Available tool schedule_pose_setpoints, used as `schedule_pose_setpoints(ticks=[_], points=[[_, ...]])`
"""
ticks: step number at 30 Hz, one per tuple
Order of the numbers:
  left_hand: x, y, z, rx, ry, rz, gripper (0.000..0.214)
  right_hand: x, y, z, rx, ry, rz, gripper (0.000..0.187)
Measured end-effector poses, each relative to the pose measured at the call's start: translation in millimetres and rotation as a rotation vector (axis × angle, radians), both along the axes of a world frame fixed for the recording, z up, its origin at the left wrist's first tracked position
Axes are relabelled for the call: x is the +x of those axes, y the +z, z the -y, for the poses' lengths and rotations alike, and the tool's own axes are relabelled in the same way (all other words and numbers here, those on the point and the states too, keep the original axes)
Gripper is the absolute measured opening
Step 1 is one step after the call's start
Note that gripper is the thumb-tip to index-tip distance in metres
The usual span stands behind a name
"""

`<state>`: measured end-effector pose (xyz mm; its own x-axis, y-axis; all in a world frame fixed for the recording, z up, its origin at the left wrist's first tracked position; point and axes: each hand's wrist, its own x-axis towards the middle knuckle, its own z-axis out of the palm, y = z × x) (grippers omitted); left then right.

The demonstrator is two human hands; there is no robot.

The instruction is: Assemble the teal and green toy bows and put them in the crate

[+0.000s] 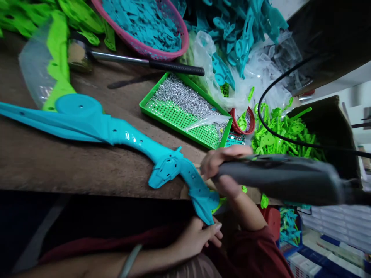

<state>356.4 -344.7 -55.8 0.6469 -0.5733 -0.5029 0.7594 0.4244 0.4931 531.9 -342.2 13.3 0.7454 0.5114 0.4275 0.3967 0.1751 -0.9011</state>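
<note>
A long blue plastic toy bow (139,144) lies across the worktable, its right end reaching past the front edge. My left hand (201,235) is closed round the tip of that end, thumb and fingers at the plastic. Above the bow's right part, my right hand (222,168) grips the front end of a dark grey electric screwdriver (278,177), slightly blurred. The screwdriver's tip points left toward the bow, mostly hidden by my fingers; I cannot tell whether it touches. Behind the bow stands a green perforated tray (171,112) with many small silver screws.
A hammer (124,58) lies behind the bow. Further back stand a pink basket (184,38) of blue parts and piled blue pieces (246,38). Green parts (278,135) fill a box at right, beside a small red basket (252,123). A black cable (266,127) loops there.
</note>
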Motion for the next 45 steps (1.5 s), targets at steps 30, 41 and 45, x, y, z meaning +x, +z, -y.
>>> schedule_pose_setpoints(ticks=[30, 41, 45], points=[[2.7, 8.1, -2.2, 0.043, 0.041, 0.000, 0.062, -12.6, 39.9, 38.2, 0.179, -0.413, -0.005, 0.029], [10.2, 22.0, -8.6, 0.088, 0.036, 0.012, 0.065, -79.1, 2.4, 67.7, 0.026, -0.385, 0.021, 0.039], [13.4, 27.0, -13.2, 0.097, 0.036, 0.006, 0.066, -81.7, -2.6, 67.0, 0.009, -0.344, 0.013, 0.030]])
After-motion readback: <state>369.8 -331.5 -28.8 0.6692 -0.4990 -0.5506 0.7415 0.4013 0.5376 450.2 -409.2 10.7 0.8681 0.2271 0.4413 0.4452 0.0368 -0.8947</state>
